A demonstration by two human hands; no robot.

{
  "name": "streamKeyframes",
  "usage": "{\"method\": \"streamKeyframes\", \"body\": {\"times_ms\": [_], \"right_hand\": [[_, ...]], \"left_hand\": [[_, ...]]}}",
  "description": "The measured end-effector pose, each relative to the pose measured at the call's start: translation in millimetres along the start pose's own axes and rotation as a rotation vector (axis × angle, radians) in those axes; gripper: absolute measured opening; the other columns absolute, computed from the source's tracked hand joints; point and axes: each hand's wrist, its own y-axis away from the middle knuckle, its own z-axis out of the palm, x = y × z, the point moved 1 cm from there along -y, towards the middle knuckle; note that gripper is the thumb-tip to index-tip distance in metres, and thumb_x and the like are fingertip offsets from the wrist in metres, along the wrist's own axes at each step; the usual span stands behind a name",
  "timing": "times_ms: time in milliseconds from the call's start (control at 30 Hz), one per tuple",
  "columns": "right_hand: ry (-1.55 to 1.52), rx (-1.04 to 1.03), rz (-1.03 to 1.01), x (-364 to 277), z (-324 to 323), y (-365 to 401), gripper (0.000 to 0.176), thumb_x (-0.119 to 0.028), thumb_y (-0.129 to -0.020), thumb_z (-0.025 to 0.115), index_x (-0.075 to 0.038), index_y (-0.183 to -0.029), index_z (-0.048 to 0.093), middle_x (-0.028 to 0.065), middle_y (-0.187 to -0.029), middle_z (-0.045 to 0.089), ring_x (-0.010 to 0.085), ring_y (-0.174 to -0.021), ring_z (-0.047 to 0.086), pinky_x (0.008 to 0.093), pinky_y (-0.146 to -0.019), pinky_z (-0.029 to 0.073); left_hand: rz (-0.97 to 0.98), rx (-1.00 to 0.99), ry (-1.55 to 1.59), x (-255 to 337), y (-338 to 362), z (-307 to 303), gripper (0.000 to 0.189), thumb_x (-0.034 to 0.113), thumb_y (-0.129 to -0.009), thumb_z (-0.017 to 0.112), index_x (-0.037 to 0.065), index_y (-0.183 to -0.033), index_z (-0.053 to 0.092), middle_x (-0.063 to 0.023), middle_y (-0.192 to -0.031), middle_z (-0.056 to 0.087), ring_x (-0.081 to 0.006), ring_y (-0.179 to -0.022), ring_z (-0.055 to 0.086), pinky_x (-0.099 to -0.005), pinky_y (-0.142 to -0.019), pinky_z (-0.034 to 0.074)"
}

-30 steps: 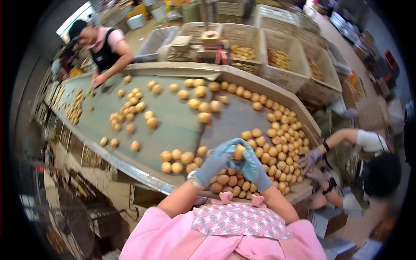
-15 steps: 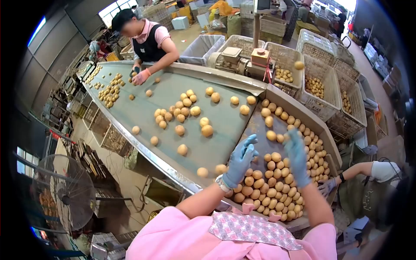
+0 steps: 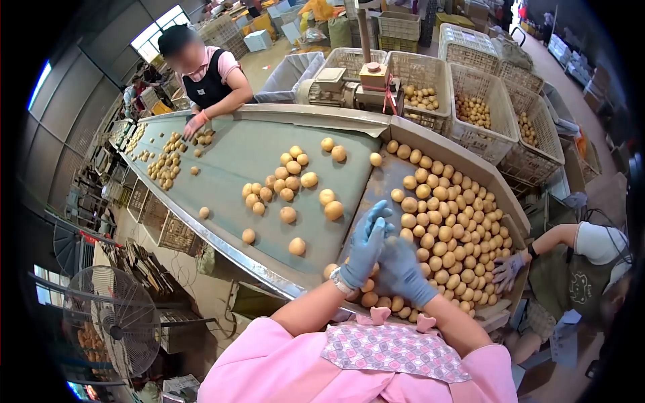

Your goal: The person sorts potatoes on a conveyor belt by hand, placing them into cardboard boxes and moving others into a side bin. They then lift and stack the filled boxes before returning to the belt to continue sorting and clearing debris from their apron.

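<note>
My left hand (image 3: 367, 247), in a blue glove, is raised at the near end of the belt with its fingers stretched upward and apart, holding nothing that I can see. Close beside it, my right hand (image 3: 407, 272) is also gloved in blue. Motion smears its fingers, so I cannot see whether anything is in them. Both hands are above the near left side of a dense spread of round yellow-tan produce (image 3: 449, 233), possibly potatoes, in a walled tray (image 3: 457, 151). More such pieces (image 3: 287, 215) lie scattered on the green conveyor belt (image 3: 228, 181).
A co-worker's gloved hand (image 3: 508, 271) rests at the tray's right edge. Another person (image 3: 213, 84) reaches over the belt's far part. Beyond the tray wall stand plastic crates (image 3: 480, 121) with produce and a motor (image 3: 329, 91). A fan (image 3: 114, 329) stands at left.
My right hand has swung left and toward me, beside my left hand. A piece in mid-air near the crates is no longer seen there. Tray produce has spread farther up; the far person's hands moved left.
</note>
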Motion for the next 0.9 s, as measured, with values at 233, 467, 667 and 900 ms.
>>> {"method": "streamKeyframes", "body": {"times_ms": [233,467,667,900], "right_hand": [[-0.031,0.267,-0.17,37,68,-50,0.057,-0.032,-0.089,0.071,0.003,-0.132,0.06,0.0254,-0.139,0.058,0.0398,-0.129,0.056,0.049,-0.108,0.045],[-0.096,0.484,-0.386,42,55,57,0.048,-0.023,-0.093,0.066,-0.008,-0.138,0.063,0.0178,-0.146,0.058,0.0379,-0.134,0.056,0.0526,-0.114,0.044],[-0.183,0.382,0.327,89,89,202,0.031,-0.015,-0.098,0.063,-0.003,-0.125,0.071,0.0168,-0.12,0.075,0.0344,-0.113,0.072,0.0427,-0.099,0.057],[-0.251,1.248,1.035,131,182,351,0.034,-0.007,-0.104,0.056,0.002,-0.135,0.066,0.0201,-0.133,0.07,0.0336,-0.124,0.066,0.0425,-0.11,0.049]], "left_hand": [[0.012,0.003,0.007,-18,2,-8,0.047,0.019,-0.112,0.053,0.004,-0.156,0.048,-0.0038,-0.135,0.06,-0.0096,-0.109,0.059,-0.0271,-0.099,0.051],[0.118,0.2,-0.028,26,9,-16,0.046,0.026,-0.115,0.049,0.004,-0.156,0.046,-0.0045,-0.138,0.058,-0.0131,-0.117,0.059,-0.0309,-0.106,0.05],[0.191,0.236,-0.305,63,21,-82,0.048,0.028,-0.114,0.048,0.002,-0.155,0.048,-0.0114,-0.142,0.062,-0.0213,-0.125,0.063,-0.038,-0.107,0.051],[0.104,-0.197,-1.071,45,94,-79,0.03,0.004,-0.102,0.059,0.002,-0.131,0.07,-0.0144,-0.109,0.074,-0.027,-0.097,0.071,-0.0398,-0.088,0.055]]}}
